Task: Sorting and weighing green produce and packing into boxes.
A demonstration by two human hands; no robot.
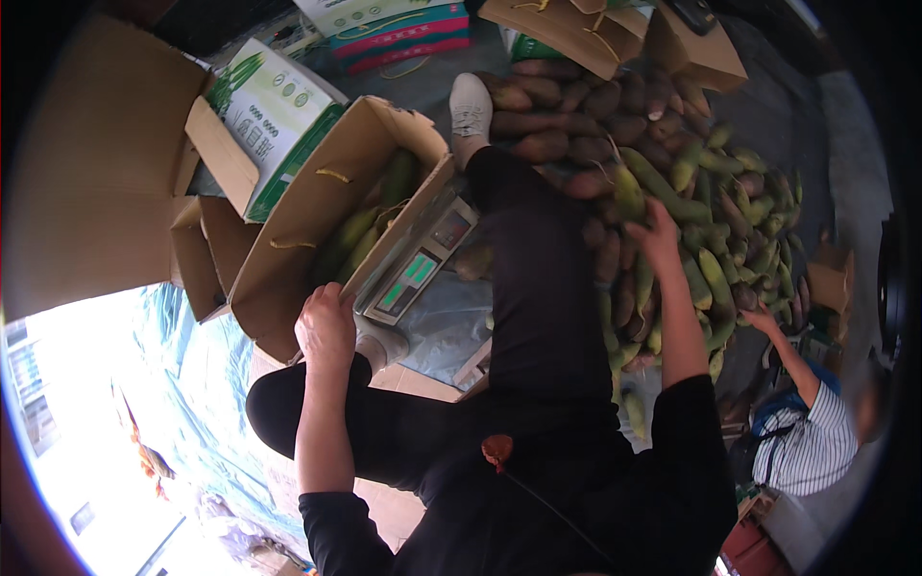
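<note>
My left hand [325, 324] rests on the near edge of an open cardboard box [298, 235] that stands on a digital scale [415, 269]; green stalks [370, 226] lie inside the box. My right hand [656, 235] reaches into a big pile of green and brown shoots [672, 154] on the floor and closes on one green piece. Stretched out between the scale and the pile is my leg in black trousers [538, 288], ending in a white shoe [471, 108].
Another person in a striped shirt [812, 437] reaches a hand into the pile from the right. Folded and printed cartons [274, 115] stand at the back left, more open boxes [576, 29] at the top. Blue sheeting [202, 365] covers the ground at left.
</note>
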